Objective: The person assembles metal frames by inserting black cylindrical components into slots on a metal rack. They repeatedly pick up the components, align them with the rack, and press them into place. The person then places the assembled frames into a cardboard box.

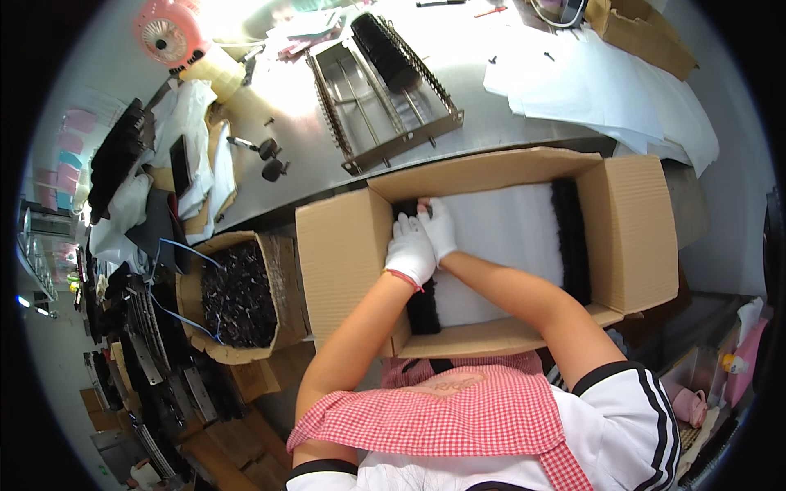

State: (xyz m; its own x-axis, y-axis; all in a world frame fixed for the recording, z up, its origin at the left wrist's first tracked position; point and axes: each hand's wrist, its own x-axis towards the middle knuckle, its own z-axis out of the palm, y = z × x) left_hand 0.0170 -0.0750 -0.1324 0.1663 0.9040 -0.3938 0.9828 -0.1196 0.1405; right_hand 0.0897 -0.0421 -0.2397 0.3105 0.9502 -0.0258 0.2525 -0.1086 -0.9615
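Note:
An open cardboard box stands in front of me. Inside it, a white sheet covers the middle, and black fuzzy strips show along both ends. Both my hands wear white gloves and meet at the box's left end. My left hand lies flat over the left black strip, its fingers stretched out. Right beside it, my right hand rests at the white sheet's left edge. Its fingers are bent together near the strip, with bare fingertips showing; whatever they pinch is hidden.
Left of the box, a smaller carton holds many small dark pieces under a blue strap. Beyond, a metal table bears a metal rack with black pieces, white sheets, a pink fan and dark round-ended parts.

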